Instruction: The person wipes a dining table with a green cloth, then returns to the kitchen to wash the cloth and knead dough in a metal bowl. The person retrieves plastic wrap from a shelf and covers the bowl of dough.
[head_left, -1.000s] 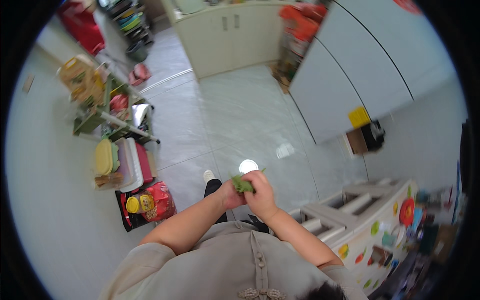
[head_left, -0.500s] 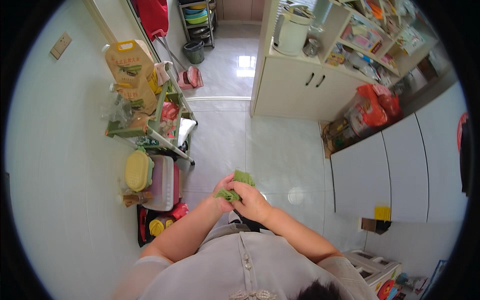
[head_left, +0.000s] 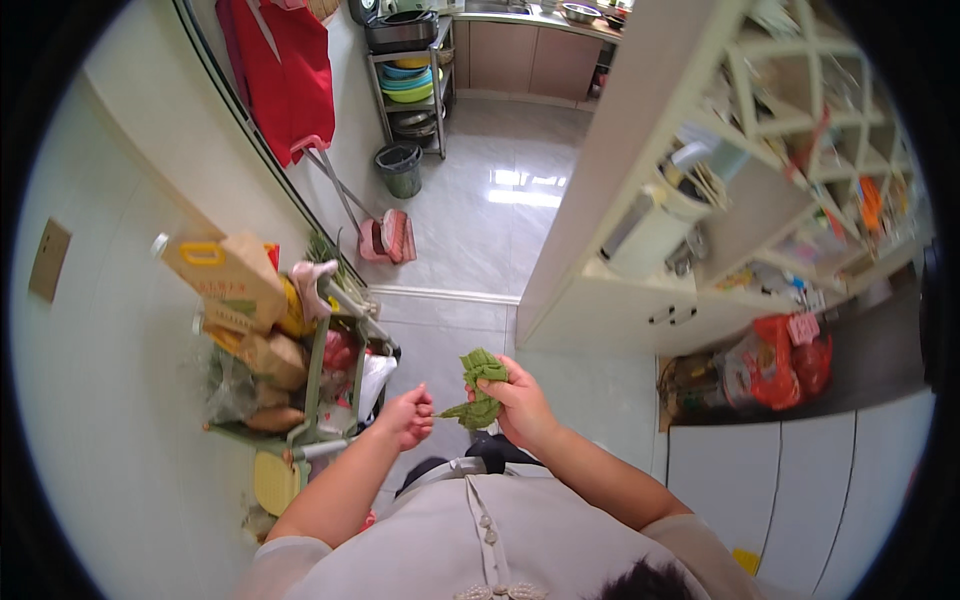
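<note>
My right hand [head_left: 515, 410] grips a crumpled green cloth [head_left: 480, 370] in front of my torso, thumb across its front, with a twisted lower part hanging toward the left. My left hand [head_left: 405, 420] is a little way left of it, fingers curled, its fingertips near the cloth's thin lower end; whether they pinch it is too small to tell. Below my hands are my dark-clad legs and the pale tiled floor [head_left: 450, 340].
A green trolley [head_left: 300, 435] loaded with bags stands at left. Ahead, a doorway with a threshold [head_left: 440, 292] leads past a pink dustpan [head_left: 380, 240] and grey bin [head_left: 398, 170]. A tall white shelving cabinet [head_left: 560, 310] and low grey cabinets [head_left: 720, 480] are at right.
My view has turned left and lifted toward the doorway. My hands have separated: the left has drawn away leftward, leaving the green cloth in my right hand.
</note>
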